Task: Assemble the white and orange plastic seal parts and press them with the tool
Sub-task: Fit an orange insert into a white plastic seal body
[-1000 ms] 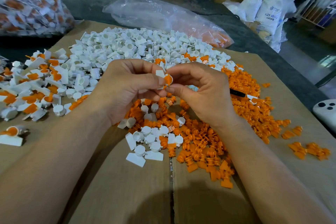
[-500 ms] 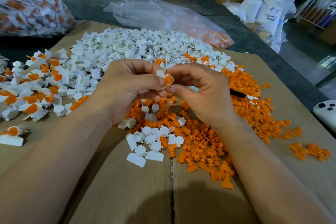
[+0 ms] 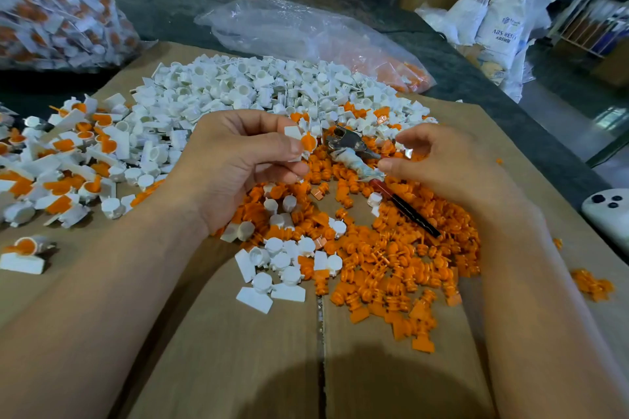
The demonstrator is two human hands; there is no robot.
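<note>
My left hand (image 3: pixel 245 163) pinches a white seal body with an orange insert seated in it (image 3: pixel 304 143), held above the loose parts. My right hand (image 3: pixel 452 170) is apart from it on the right, with loosely curled fingers. Its thumb is at the wrapped handle of the pressing tool (image 3: pixel 354 155), and its fingers are not closed round that handle. The tool lies on the pile of orange inserts (image 3: pixel 391 269), metal jaws toward the far side. The pile of white seal bodies (image 3: pixel 238 88) lies beyond both hands.
Everything rests on a cardboard sheet (image 3: pixel 238 350). Assembled white-and-orange seals (image 3: pixel 68 153) lie heaped at the left. A clear plastic bag (image 3: pixel 306 34) lies at the back and a full bag of seals (image 3: pixel 51 3) at the far left. A white device (image 3: pixel 609 211) sits at the right edge.
My right hand let go of the seal and moved right to the tool's handle. The left hand keeps the joined seal in about the same place.
</note>
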